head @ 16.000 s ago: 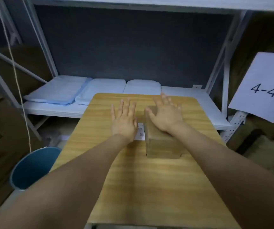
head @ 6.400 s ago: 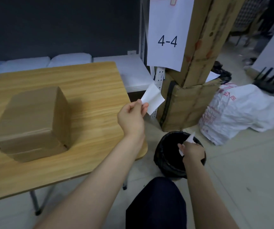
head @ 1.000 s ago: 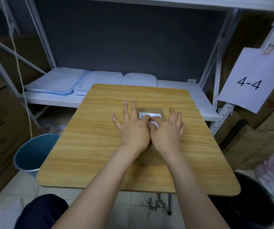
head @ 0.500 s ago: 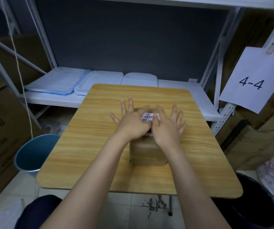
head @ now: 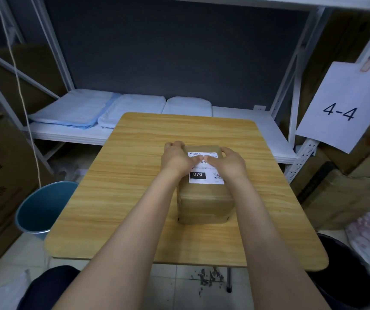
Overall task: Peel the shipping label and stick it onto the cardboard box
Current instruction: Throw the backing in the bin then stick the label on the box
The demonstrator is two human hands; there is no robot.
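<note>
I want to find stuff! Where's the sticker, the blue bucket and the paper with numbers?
shipping label [head: 206, 178], head view, its lower white part.
blue bucket [head: 43, 206], head view, inside wall.
4-4 paper sign [head: 344, 97], head view, blank middle.

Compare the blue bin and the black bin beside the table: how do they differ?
The blue bin stands left of the table, with its whole rim in view; the black bin stands at the right near corner, part of it hidden behind the table edge. The blue bin's inside is light enough to see into; the black bin's is too dark to tell. Both are round, open-topped and on the floor.
</note>
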